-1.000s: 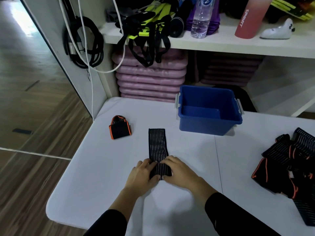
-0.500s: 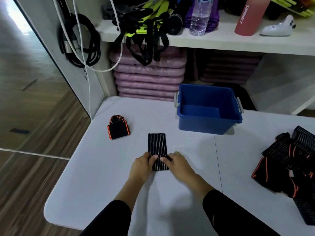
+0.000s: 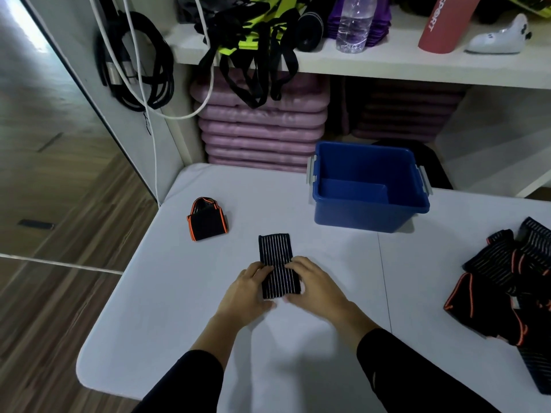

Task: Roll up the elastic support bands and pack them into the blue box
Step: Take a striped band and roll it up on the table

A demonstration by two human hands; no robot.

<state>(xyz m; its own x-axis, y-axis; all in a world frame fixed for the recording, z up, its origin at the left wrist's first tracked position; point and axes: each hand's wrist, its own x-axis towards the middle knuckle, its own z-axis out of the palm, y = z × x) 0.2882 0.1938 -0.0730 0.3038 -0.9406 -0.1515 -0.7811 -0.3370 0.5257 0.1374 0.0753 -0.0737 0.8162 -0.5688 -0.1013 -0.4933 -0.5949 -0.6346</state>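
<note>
A black band with thin white stripes [image 3: 275,251] lies on the white table [image 3: 167,287], its near end wound into a roll. My left hand [image 3: 247,289] grips the roll's left side and my right hand [image 3: 313,284] grips its right side, fingers curled over the top. A short flat length of the band reaches away from me toward the blue box [image 3: 369,210], which stands open at the back of the table with nothing visible inside. A rolled black band with orange edging [image 3: 207,220] sits to the left.
A heap of loose black and orange bands [image 3: 512,281] covers the table's right side. Behind the table are stacked purple mats [image 3: 262,129] and a shelf with straps, a bottle [image 3: 354,22] and a pink roller. Black cables [image 3: 137,64] hang at the left.
The roll has grown and moved away from me, and the flat length of band has become shorter. Both hands travelled forward with it.
</note>
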